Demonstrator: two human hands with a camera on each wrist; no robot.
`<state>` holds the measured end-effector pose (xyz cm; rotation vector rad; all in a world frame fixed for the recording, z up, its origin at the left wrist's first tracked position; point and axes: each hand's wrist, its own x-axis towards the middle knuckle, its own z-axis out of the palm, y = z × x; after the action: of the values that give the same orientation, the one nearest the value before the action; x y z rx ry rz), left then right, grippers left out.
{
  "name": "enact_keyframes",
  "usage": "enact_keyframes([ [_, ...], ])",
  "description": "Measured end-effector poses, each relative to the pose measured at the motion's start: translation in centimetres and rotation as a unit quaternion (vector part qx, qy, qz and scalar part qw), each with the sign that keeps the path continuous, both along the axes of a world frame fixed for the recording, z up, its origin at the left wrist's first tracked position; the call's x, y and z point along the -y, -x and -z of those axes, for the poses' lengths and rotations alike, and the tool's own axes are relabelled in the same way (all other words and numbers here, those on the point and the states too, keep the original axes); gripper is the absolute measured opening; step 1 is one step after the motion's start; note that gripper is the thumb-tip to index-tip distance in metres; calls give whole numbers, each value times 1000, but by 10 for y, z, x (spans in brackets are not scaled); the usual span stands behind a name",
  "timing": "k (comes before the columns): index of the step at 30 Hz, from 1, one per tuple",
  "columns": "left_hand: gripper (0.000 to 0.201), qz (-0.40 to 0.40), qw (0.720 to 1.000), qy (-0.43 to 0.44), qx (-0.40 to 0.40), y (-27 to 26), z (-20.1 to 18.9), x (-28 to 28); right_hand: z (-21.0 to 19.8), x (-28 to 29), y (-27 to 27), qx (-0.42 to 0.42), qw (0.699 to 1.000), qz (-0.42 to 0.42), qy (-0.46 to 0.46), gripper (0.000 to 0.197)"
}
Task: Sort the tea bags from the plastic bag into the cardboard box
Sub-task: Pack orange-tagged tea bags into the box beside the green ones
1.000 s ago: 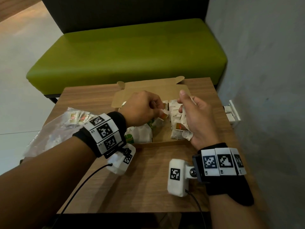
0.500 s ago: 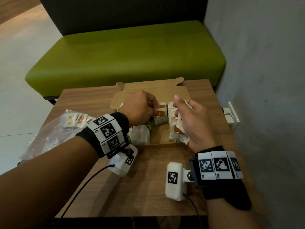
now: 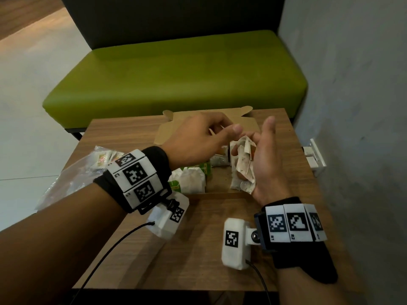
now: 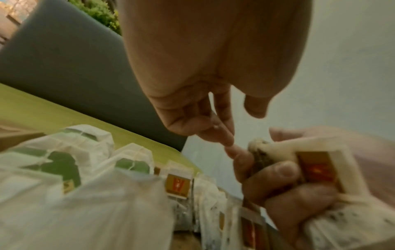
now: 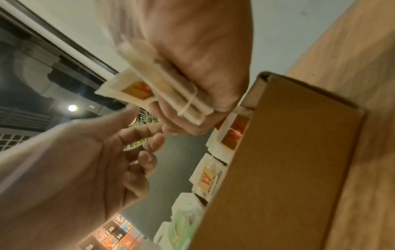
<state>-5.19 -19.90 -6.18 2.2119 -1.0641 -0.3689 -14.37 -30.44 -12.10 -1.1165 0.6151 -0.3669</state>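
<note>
Gripping a bundle of tea bags (image 3: 243, 164) with orange-red tags, the right hand (image 3: 267, 164) was raised above the near right part of the cardboard box (image 3: 220, 195); its lower fingers (image 4: 278, 170) were curled around the bundle while the index finger pointed up and away. The right wrist view showed the bundle (image 5: 162, 91) pressed into the palm. The left hand (image 3: 198, 139) hovered just beside it, over the middle of the box, with fingers loosely bent and thumb extended toward the bundle; nothing was seen held in it, and the left wrist view confirmed a bare palm (image 4: 205, 55). Inside the box, green-tagged tea bags (image 3: 189, 179) lay to the left and orange-tagged tea bags (image 4: 177, 184) to the right. The box sat on a wooden table (image 3: 198, 260), its lid flap (image 3: 174, 126) folded back on the far side. The plastic bag (image 3: 77, 175) lay at the table's left edge, more sachets showing through it. Beyond the table stood a green bench (image 3: 176, 80) against a grey wall (image 3: 352, 84).
</note>
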Motion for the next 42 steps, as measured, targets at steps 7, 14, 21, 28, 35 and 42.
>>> enact_keyframes([
  [7, 48, 45, 988, -21, -146, 16, -7, -10, -5, -5, -2, 31, 996, 1, -85, 60],
  [14, 12, -29, 989, 42, -142, 0, -6, -18, -6, -10, -2, 7, 1000, 3, -19, 24],
  [21, 14, -58, 981, 106, -152, -19, -15, -23, -8, -5, 1, 30, 998, 3, -50, 24],
  [28, 9, 35, 995, 77, 56, -25, -23, -27, -5, -5, 0, 10, 993, -69, -93, 38],
  [35, 12, 117, 983, 92, 102, -26, -22, -36, -3, -4, 4, -5, 984, -151, -91, 47],
  [42, 22, -18, 990, 131, -46, -19, -15, -30, -5, -6, 5, 44, 993, -84, -75, 19],
])
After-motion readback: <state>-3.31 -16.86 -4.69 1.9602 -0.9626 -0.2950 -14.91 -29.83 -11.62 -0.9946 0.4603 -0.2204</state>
